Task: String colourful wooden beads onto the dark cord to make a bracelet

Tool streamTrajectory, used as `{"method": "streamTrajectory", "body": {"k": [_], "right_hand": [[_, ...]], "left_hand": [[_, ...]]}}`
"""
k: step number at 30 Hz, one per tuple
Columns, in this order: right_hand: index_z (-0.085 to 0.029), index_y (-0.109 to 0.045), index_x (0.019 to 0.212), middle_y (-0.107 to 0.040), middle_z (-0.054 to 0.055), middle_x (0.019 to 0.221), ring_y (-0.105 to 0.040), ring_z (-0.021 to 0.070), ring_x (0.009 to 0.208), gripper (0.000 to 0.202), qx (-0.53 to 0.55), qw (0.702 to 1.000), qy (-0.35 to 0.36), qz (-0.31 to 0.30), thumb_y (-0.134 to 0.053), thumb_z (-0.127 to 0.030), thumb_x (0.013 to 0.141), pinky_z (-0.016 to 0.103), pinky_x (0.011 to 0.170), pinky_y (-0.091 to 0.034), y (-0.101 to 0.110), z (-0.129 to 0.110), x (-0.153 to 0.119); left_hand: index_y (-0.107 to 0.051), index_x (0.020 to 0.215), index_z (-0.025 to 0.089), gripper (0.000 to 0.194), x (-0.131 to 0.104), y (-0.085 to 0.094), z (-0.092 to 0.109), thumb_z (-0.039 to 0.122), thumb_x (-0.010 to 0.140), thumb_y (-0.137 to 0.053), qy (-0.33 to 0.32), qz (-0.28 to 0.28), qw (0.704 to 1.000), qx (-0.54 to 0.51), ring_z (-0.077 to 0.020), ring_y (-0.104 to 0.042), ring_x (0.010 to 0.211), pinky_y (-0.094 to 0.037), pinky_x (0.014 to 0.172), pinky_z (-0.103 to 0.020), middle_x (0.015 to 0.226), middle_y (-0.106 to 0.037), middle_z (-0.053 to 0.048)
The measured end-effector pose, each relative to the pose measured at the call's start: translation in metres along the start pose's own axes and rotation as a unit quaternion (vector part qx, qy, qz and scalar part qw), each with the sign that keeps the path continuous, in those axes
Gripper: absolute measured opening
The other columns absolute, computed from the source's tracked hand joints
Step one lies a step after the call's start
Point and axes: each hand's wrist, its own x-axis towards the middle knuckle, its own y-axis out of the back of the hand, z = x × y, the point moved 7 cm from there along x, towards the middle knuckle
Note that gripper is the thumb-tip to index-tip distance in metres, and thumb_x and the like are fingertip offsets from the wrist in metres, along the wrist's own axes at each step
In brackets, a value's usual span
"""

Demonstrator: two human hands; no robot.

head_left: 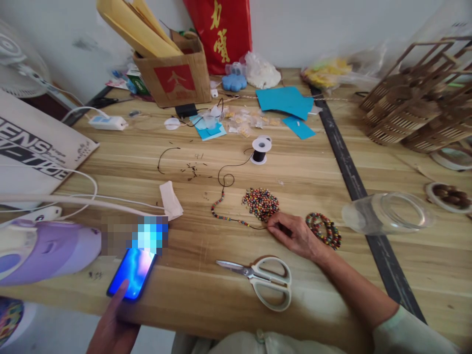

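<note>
My left hand (112, 327) is at the table's front edge on a lit smartphone (134, 273), its thumb on the screen and its other fingers mostly hidden. My right hand (293, 233) is closed in a pinch at the end of a thin black cord (256, 227), beside a heap of small multicoloured beads (261, 202). Several beads are strung along this cord (220, 216), which curls back toward a white spool (260, 150) of black cord. A coiled beaded strand (323, 230) lies by my right wrist. White-handled scissors (254, 275) lie in front, blades slightly apart.
A clear plastic jar (387, 214) lies on its side at right, near wooden basket-like holders (401, 108). A purple-and-white appliance (51, 250) and cables occupy the left. Behind are a cardboard box (177, 78), blue sheets (283, 101) and small packets (247, 120). Cord snippets (193, 169) are scattered mid-table.
</note>
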Motion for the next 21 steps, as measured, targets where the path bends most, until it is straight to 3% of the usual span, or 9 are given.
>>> {"method": "streamTrajectory", "body": {"k": [6,14,18,21], "right_hand": [[-0.018,-0.06,0.087,-0.066,0.006,0.079,-0.061,0.016,0.07,0.017,0.003,1.0,-0.003,-0.001,-0.049,-0.027,0.097,0.026,0.063,-0.048,-0.001,0.002,-0.001],[-0.019,-0.059,0.087,-0.066,0.006,0.08,-0.061,0.0158,0.07,0.015,0.001,1.0,-0.006,-0.007,-0.049,-0.026,0.097,0.025,0.063,-0.048,-0.002,0.004,-0.002],[-0.019,-0.059,0.088,-0.066,0.006,0.081,-0.061,0.0163,0.071,0.014,0.002,1.0,-0.011,-0.008,-0.05,-0.025,0.097,0.026,0.064,-0.048,-0.002,0.004,-0.002],[-0.019,-0.059,0.088,-0.066,0.006,0.081,-0.061,0.0162,0.071,0.015,0.001,1.0,-0.009,-0.011,-0.05,-0.025,0.097,0.026,0.064,-0.048,-0.002,0.004,-0.002]], "left_hand": [[-0.061,0.127,0.023,0.039,-0.007,-0.004,0.002,0.02,0.088,-0.059,-0.011,-0.03,0.999,0.01,-0.0243,-0.073,0.088,-0.062,0.083,-0.037,0.089,-0.076,-0.005],[-0.058,0.131,0.016,0.04,-0.018,-0.011,-0.002,0.023,0.092,-0.054,0.012,-0.042,0.999,-0.002,-0.0231,-0.074,0.084,-0.061,0.086,-0.036,0.082,-0.076,-0.006],[-0.061,0.128,0.019,0.036,-0.019,-0.009,-0.002,0.022,0.094,-0.051,0.023,-0.039,0.999,-0.026,-0.0222,-0.073,0.09,-0.06,0.089,-0.033,0.082,-0.077,-0.004],[-0.064,0.125,0.022,0.035,-0.013,-0.006,-0.002,0.029,0.094,-0.051,0.036,-0.021,0.997,-0.057,-0.0237,-0.069,0.106,-0.058,0.093,-0.031,0.087,-0.078,-0.003]]}}
